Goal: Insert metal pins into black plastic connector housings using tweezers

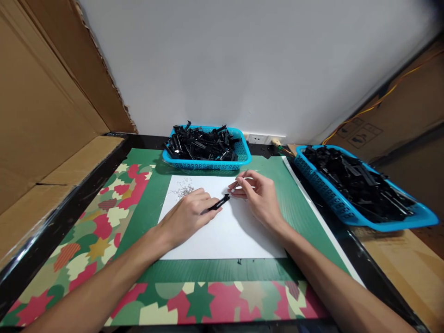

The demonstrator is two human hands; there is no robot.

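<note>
Over a white sheet of paper (222, 240), my left hand (189, 212) grips a slim black plastic part (219, 203), which points up and to the right. My right hand (258, 194) is close to the part's far end, thumb and forefinger pinched together. Whatever sits between those fingertips is too small to make out. Left of the hands, on the paper, lies a loose pile of tiny silvery metal pieces (183, 189), partly behind my left hand.
A blue basket (208, 164) full of black plastic parts stands at the back. A second blue basket (326, 199), heaped with similar parts, is at the right. A green patterned sheet (138, 222) covers the table. Cardboard (52, 92) walls the left side; sockets (257, 138) sit behind.
</note>
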